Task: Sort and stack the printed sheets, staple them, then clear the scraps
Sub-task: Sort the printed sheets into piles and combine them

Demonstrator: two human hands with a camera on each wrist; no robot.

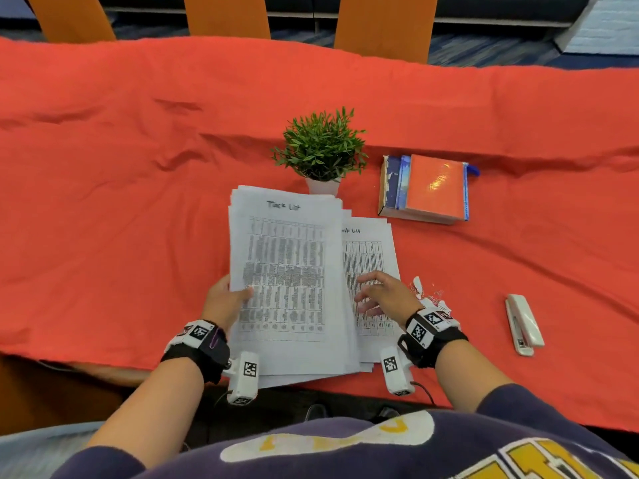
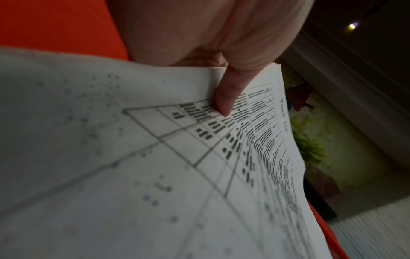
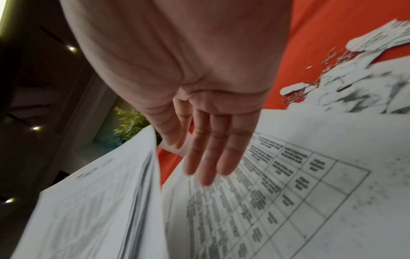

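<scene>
A thick stack of printed sheets (image 1: 287,271) headed "Task List" is lifted at its left edge near the table's front. My left hand (image 1: 226,299) grips that edge, thumb (image 2: 224,98) on top of the page (image 2: 155,157) and fingers hidden beneath. To its right a second sheet pile (image 1: 371,271) lies flat on the cloth. My right hand (image 1: 380,295) hovers over it with straight fingers (image 3: 213,157), holding nothing. Torn paper scraps (image 1: 428,295) lie just right of that hand, also seen as scraps (image 3: 355,84) in the right wrist view. A white stapler (image 1: 524,324) lies further right.
A small potted plant (image 1: 321,150) stands right behind the sheets. A stack of books (image 1: 427,188) with an orange cover lies at the right rear. The orange tablecloth (image 1: 121,202) covers the table; orange chairs (image 1: 226,15) stand along the far edge.
</scene>
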